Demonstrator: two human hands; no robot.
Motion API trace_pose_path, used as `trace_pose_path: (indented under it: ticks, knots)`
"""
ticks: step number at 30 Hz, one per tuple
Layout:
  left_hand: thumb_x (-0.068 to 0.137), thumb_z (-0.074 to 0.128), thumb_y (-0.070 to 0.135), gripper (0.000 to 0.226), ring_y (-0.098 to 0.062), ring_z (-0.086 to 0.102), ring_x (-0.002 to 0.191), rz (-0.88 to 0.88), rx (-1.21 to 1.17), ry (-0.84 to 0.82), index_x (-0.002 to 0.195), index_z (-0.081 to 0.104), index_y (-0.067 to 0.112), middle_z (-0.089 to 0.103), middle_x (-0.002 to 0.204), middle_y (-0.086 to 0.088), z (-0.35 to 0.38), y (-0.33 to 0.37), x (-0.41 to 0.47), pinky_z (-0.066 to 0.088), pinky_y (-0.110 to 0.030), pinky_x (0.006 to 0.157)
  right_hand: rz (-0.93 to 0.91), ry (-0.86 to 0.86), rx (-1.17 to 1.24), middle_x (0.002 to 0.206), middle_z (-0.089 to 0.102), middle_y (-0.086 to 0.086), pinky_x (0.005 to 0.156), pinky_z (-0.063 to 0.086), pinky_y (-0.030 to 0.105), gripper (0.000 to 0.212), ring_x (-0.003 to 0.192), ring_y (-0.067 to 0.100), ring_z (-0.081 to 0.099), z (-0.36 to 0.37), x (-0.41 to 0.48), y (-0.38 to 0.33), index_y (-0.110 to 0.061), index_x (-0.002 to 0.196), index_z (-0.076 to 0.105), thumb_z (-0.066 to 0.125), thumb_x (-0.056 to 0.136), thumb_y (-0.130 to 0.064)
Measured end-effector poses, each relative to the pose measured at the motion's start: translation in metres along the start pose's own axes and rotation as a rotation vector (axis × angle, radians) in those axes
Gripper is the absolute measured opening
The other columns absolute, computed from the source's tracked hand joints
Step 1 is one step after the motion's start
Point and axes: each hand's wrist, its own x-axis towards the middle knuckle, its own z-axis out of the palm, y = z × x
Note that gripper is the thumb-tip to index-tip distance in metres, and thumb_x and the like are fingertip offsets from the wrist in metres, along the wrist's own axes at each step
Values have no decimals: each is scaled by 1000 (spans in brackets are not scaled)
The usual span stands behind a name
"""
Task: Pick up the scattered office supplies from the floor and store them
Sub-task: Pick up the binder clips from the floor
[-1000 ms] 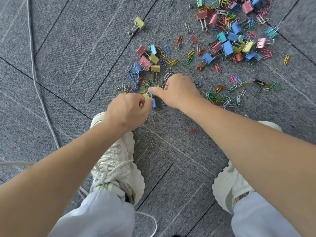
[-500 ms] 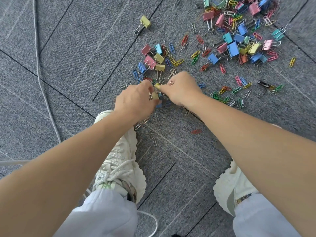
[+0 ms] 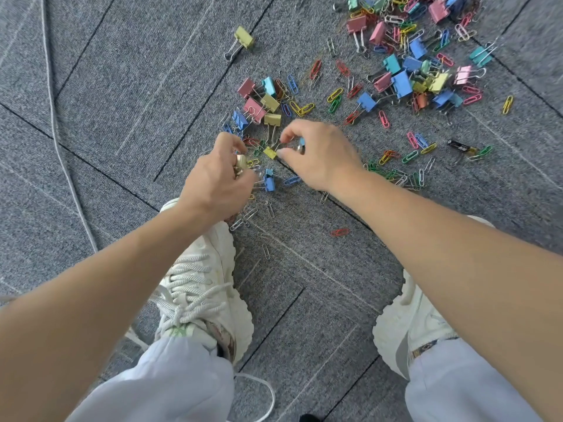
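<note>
Coloured binder clips (image 3: 401,83) and paper clips (image 3: 393,173) lie scattered over the grey carpet ahead of me. My left hand (image 3: 217,184) is curled around a bunch of gathered clips, a pale yellow one (image 3: 240,162) showing between thumb and fingers. My right hand (image 3: 320,153) pinches the wire handle of a small yellow binder clip (image 3: 270,152), with a blue clip tucked in its fingers. A blue binder clip (image 3: 269,181) lies on the floor between the hands. A cluster of binder clips (image 3: 259,102) sits just beyond them.
A lone yellow binder clip (image 3: 243,39) lies apart at the upper left. A black battery (image 3: 460,146) rests at the right. A grey cable (image 3: 58,138) runs down the left side. My white shoes (image 3: 207,287) stand on the carpet tiles below the hands.
Both hands moved a little forward toward the clip cluster. The right hand, which was touching the left hand, has drawn apart from it and now pinches a yellow binder clip.
</note>
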Motion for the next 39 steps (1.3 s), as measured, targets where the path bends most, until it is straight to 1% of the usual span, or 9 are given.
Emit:
trace_pose_path:
  ticks: [2, 5, 13, 16, 19, 22, 28, 35, 39]
  knots:
    - [93, 51, 15, 13, -12, 43, 47, 4, 30, -20, 105, 57, 16, 56, 67, 4, -3, -2, -1, 32, -26, 44, -75, -22, -213, 84, 60, -2, 66, 41, 29, 27, 75, 21, 56, 5, 3, -6, -31, 124, 58, 58, 98, -38]
    - [91, 53, 18, 9, -10, 47, 52, -32, 20, -15, 91, 62, 19, 60, 72, 4, -4, -4, -3, 35, -25, 46, -156, 16, -415, 91, 67, 7, 65, 44, 33, 18, 78, 28, 62, 9, 6, -12, -25, 118, 58, 53, 101, -28]
    - [87, 58, 25, 10, -17, 53, 52, -80, 41, -71, 95, 56, 19, 67, 76, -6, -7, -3, -4, 51, -34, 51, -14, -120, -406, 90, 64, 6, 72, 50, 36, 30, 80, 28, 61, 9, 7, -11, -15, 96, 63, 61, 91, -44]
    - [84, 56, 22, 7, -13, 51, 46, -95, 33, -70, 91, 58, 20, 67, 75, -4, -6, 0, -3, 47, -28, 44, 22, -141, -339, 82, 63, 4, 66, 48, 33, 30, 73, 25, 61, 8, 3, -4, -15, 88, 64, 65, 87, -45]
    - [85, 56, 22, 7, -14, 50, 47, -96, 43, -42, 90, 59, 18, 66, 73, -5, -6, -1, -4, 48, -30, 46, 41, -182, -121, 70, 61, -1, 53, 38, 26, 24, 56, 13, 51, 3, -3, 3, -18, 76, 64, 70, 85, -39]
    - [86, 56, 22, 6, -18, 53, 57, -93, 37, -11, 89, 60, 17, 66, 79, -6, -9, -5, -3, 52, -37, 54, 93, -168, 297, 66, 61, -1, 56, 41, 21, 26, 57, 12, 55, -3, -10, 7, -13, 69, 63, 72, 86, -31]
    - [81, 53, 12, 18, -10, 48, 51, -124, -15, -20, 80, 68, 22, 64, 69, 8, -11, -4, 0, 34, -23, 46, 402, -317, 1181, 66, 59, 4, 38, 26, 18, 18, 51, 11, 41, 1, -17, 17, -6, 73, 60, 67, 90, -7]
    - [87, 58, 14, 17, -10, 50, 49, -74, -29, -39, 98, 66, 24, 68, 77, 4, 2, 2, 1, 42, -21, 44, 502, -356, 1613, 71, 48, 3, 37, 29, 15, 31, 52, 8, 42, 8, -20, 17, -15, 67, 40, 62, 82, 2]
    - [94, 57, 26, 16, -19, 59, 59, 28, 148, -11, 106, 66, 22, 69, 80, 1, 9, 11, 2, 44, -26, 53, 527, -375, 1678, 69, 51, 1, 39, 31, 12, 17, 53, 6, 42, 6, -22, 16, -12, 82, 50, 63, 79, -1]
